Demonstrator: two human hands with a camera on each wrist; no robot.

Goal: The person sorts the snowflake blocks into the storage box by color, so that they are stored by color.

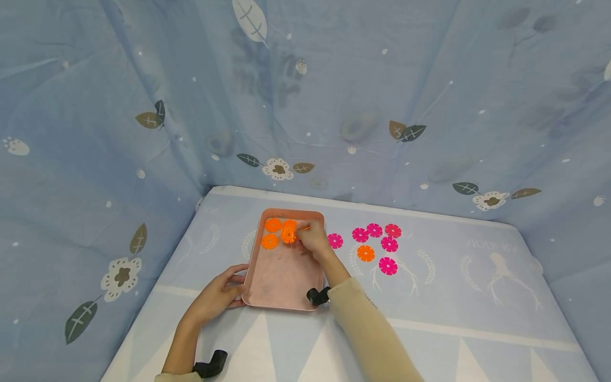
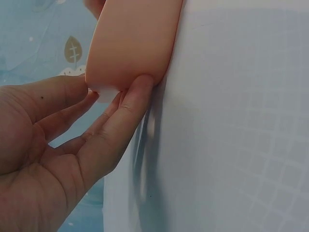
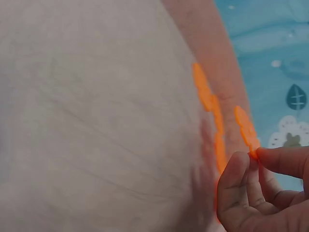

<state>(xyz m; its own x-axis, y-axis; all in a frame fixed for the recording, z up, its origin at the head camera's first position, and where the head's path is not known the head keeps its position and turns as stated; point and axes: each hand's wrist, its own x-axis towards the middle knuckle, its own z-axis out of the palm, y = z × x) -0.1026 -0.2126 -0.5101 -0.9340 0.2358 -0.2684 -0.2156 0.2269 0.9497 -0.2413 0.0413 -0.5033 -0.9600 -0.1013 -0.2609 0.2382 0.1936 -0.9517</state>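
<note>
A pink tray [image 1: 281,281] lies on the cloth-covered table. My left hand [image 1: 218,294] grips its near-left corner, with fingertips against the outer wall in the left wrist view. Over the tray's upper part, my right hand [image 1: 314,240] pinches an orange notched disc [image 3: 246,130] between thumb and fingers, held on edge. Other orange notched discs lie on the tray floor: one at the upper left [image 1: 272,225], one below it [image 1: 270,241], and overlapping ones [image 1: 288,235] beside the right fingertips. The right wrist view shows discs edge-on near the tray wall.
Right of the tray lie several pink notched discs [image 1: 388,266] and one orange disc [image 1: 365,253]; the nearest pink disc [image 1: 335,241] is close to the tray's edge. Blue patterned cloth walls [image 1: 334,106] rise behind and beside the table.
</note>
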